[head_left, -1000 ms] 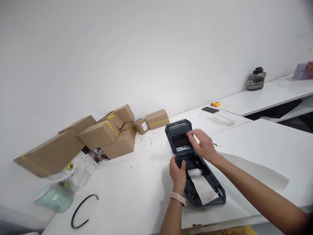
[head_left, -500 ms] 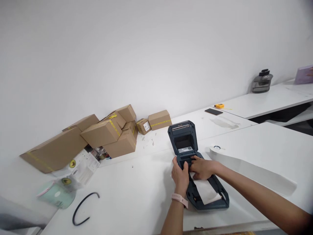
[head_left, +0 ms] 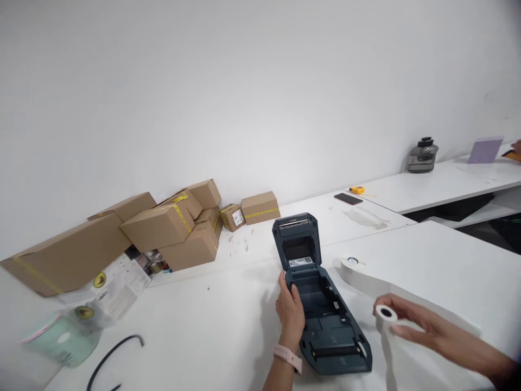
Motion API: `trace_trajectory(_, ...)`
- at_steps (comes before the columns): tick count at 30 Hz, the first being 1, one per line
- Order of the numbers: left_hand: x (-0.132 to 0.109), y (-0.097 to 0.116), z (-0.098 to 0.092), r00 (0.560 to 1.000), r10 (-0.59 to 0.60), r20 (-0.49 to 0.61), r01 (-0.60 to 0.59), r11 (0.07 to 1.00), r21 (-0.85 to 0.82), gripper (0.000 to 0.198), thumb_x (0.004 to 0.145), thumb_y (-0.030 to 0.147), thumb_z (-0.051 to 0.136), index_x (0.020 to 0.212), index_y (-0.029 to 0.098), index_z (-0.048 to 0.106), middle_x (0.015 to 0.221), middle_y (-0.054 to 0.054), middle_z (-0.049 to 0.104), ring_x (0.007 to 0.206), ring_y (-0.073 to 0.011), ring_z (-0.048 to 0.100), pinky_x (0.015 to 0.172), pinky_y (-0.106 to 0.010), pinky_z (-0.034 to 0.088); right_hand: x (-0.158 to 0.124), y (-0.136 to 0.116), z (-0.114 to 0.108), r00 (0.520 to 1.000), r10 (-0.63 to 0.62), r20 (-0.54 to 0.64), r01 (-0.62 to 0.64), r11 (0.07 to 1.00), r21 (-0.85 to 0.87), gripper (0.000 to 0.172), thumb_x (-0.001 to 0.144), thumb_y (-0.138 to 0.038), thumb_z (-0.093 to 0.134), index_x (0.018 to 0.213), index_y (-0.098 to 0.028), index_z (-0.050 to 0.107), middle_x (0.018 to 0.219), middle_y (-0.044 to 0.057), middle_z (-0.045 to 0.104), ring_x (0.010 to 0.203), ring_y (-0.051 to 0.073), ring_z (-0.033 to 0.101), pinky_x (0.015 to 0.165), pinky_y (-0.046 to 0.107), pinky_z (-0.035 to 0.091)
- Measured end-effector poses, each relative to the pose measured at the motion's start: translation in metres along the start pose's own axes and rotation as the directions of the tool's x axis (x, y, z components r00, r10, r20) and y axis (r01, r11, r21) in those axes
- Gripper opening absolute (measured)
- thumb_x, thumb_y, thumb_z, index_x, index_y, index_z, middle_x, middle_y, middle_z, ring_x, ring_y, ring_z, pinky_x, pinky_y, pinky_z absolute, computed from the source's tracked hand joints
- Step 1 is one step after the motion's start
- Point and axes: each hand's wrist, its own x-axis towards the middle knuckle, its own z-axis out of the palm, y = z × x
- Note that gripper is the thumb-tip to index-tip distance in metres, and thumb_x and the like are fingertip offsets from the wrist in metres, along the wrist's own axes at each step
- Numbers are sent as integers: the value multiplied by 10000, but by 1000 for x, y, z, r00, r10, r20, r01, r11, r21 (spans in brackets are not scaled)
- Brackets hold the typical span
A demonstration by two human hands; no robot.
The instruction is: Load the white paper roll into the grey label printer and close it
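A dark label printer (head_left: pixel 325 326) lies on the white table with its lid (head_left: pixel 299 241) raised and its inner bay bare. My left hand (head_left: pixel 290 309), with a pink band at the wrist, grips the printer's left edge near the hinge. To the right of the printer, my right hand (head_left: pixel 411 320) holds a small white paper roll (head_left: pixel 386 315) between thumb and fingers. A loose strip of paper hangs down from this roll. Behind the right hand, a longer paper strip (head_left: pixel 378 285) curves across the table from a second roll (head_left: pixel 350 262).
Cardboard boxes (head_left: pixel 163 225) are piled at the back left, by a mint-green container (head_left: pixel 67 339) and a black curved strip (head_left: pixel 109 353). Farther back lie a phone (head_left: pixel 348 199), a yellow tape measure (head_left: pixel 357 190) and a dark jug (head_left: pixel 422 157). Another person's hand (head_left: pixel 516 145) shows at the right edge.
My right hand has come out of the printer bay and moved right, bringing the paper roll with it. My left hand stays on the printer's edge. The view has shifted slightly.
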Motion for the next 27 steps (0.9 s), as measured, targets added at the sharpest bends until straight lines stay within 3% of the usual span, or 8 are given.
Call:
trace_trajectory(3, -1, 0, 0, 1000, 16, 5, -16, 1000, 3, 528, 995, 335, 315, 1487, 153, 373, 1497, -161, 517, 1359, -292, 519, 1086, -431, 405, -3, 24, 21, 997, 62, 40, -62, 998, -6, 387, 864, -574, 586, 1117, -292, 666, 1135, 90, 727, 1042, 306, 682, 917, 394, 564)
trace_trajectory(6, -1, 1, -1, 1000, 10, 3, -10, 1000, -13, 520, 996, 358, 324, 1478, 172, 383, 1495, -149, 521, 1348, -283, 530, 1071, -415, 419, 18, 36, 39, 999, 42, -8, -42, 999, -25, 401, 869, -596, 537, 1083, -277, 651, 1070, 99, 746, 1004, 317, 700, 881, 430, 579)
trace_trajectory(12, 0, 3, -2, 1000, -12, 19, 12, 1000, 7, 531, 995, 379, 302, 1480, 178, 377, 1506, -135, 512, 1340, -292, 534, 1052, -418, 432, 61, 46, 58, 985, -33, -172, 10, 991, -133, 493, 900, -582, 475, 1283, -282, 556, 1236, 130, 714, 1057, 336, 707, 875, 467, 571)
trace_trajectory(15, 1, 2, -2, 1000, -10, 11, 10, 1000, 10, 520, 992, 380, 312, 1468, 185, 391, 1507, -128, 513, 1342, -283, 535, 1046, -396, 438, 55, 33, 34, 968, -60, -243, 29, 991, -130, 551, 890, -590, 524, 1363, -306, 532, 1248, 108, 715, 1072, 329, 704, 886, 468, 576)
trace_trajectory(18, 1, 0, -1, 1000, -11, 0, 11, 1000, -10, 499, 986, 369, 333, 1447, 197, 416, 1510, -120, 512, 1342, -267, 537, 1045, -367, 439, 50, 21, -22, 946, -50, -321, 39, 998, -38, 439, 910, -582, 537, 1248, -319, 635, 1216, 82, 729, 1119, 307, 686, 977, 451, 541)
trace_trajectory(21, 1, 0, 0, 1000, -16, 1, 16, 1000, -7, 500, 990, 368, 316, 1451, 197, 412, 1499, -128, 522, 1314, -275, 561, 1034, -380, 443, 65, 36, -77, 876, 53, -479, -18, 997, 77, 457, 881, -623, 550, 1182, -294, 653, 1139, 102, 749, 1104, 321, 692, 1041, 500, 489)
trace_trajectory(24, 1, 2, 0, 1000, -22, 9, 22, 1000, 5, 508, 995, 363, 295, 1465, 198, 397, 1487, -132, 534, 1270, -273, 593, 1031, -390, 436, 94, 70, -95, 968, 82, -237, -62, 994, 88, 642, 730, -636, 701, 1253, -272, 619, 1308, 141, 676, 1253, 365, 604, 1034, 491, 502)
trace_trajectory(27, -1, 3, 0, 1000, -20, -9, 20, 1000, -3, 491, 993, 367, 311, 1451, 229, 422, 1439, -112, 584, 1213, -265, 628, 1018, -389, 437, 118, 92, -74, 990, 81, 113, -92, 992, 91, 813, 735, -602, 719, 1447, -300, 470, 1553, 126, 456, 1398, 344, 465, 1058, 442, 488)
